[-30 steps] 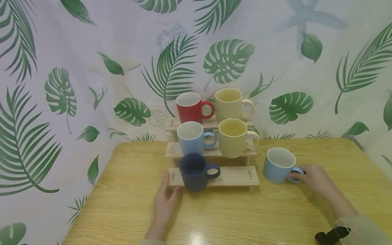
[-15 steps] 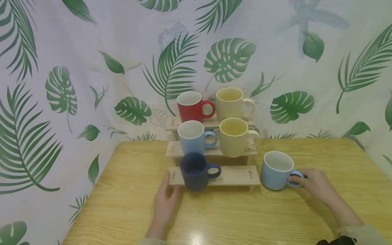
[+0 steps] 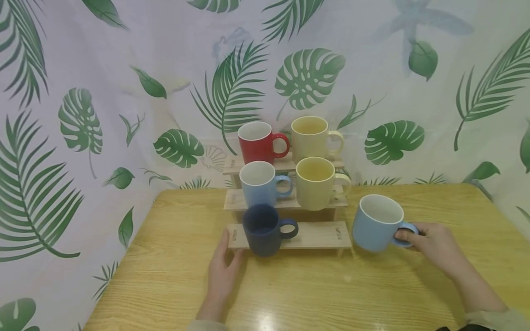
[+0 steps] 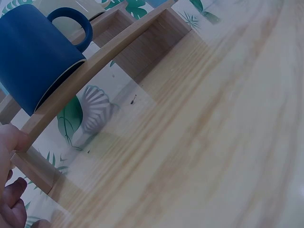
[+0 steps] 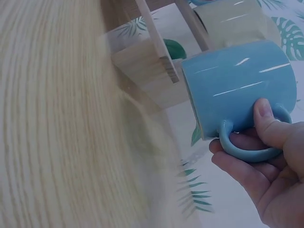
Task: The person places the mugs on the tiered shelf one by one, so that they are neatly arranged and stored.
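My right hand (image 3: 439, 246) pinches the handle of a light blue mug (image 3: 374, 225), held just above the table right of the lowest step. In the right wrist view, my thumb (image 5: 273, 126) lies along the handle and the other fingers curl under it. My left hand (image 3: 221, 276) holds the left end of the wooden step rack (image 3: 314, 236) at its lowest board. A dark blue mug (image 3: 262, 234) stands on that board. A light blue mug (image 3: 257, 186) and a yellow mug (image 3: 313, 186) share the middle step. The top step bears a red mug (image 3: 256, 147) and another yellow mug (image 3: 309, 138).
The rack stands on a wood-grain table (image 3: 165, 257). A white cloth printed with green leaves (image 3: 145, 115) hangs behind and at the sides. Bare board (image 3: 319, 235) shows on the lowest step, right of the dark blue mug.
The light blue mug in my right hand first came nearer and a little left, then rose slightly and tilted. My left hand and the mugs on the rack have kept their places.
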Tool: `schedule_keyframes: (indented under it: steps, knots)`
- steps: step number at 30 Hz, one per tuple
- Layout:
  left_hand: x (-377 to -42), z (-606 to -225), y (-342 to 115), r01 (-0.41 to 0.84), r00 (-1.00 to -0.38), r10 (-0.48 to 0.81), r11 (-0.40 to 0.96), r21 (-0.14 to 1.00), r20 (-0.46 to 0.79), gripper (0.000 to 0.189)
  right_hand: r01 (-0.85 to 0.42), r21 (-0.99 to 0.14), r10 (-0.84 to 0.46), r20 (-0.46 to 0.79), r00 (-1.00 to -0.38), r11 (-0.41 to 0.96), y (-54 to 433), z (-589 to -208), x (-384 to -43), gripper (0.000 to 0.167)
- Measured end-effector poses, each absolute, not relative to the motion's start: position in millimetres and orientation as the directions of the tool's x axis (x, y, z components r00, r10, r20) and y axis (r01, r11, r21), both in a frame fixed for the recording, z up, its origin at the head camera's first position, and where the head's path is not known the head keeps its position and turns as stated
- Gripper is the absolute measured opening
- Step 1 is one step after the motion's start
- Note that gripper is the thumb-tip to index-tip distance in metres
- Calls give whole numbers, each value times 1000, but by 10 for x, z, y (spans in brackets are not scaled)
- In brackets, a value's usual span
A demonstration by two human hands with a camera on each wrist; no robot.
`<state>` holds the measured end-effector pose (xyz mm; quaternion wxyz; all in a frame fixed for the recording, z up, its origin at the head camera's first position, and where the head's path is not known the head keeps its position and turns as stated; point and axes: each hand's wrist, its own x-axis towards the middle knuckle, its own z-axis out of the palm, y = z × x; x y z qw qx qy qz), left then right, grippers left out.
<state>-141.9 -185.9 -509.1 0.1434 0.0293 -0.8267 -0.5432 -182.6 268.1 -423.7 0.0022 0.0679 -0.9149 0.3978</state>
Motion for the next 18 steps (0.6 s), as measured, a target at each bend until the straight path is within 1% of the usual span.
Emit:
schedule_keyframes:
  steps: [7, 10, 18]
  knots:
    - [-1414, -5083, -1861, 99, -957, -214, 399, 912, 197, 69, -104, -708, -99, 48, -994, 698, 2614, -4134, -1773, 35]
    - [-1420, -5089, -1862, 102, -955, -216, 411, 906, 206, 68, -106, -725, -108, 43, -993, 681, 2578, -4106, -1743, 34]
    - [-1423, -5092, -1862, 126, -948, -215, 424, 897, 235, 68, -108, -803, -145, 28, -989, 585, 2493, -4094, -1695, 32]
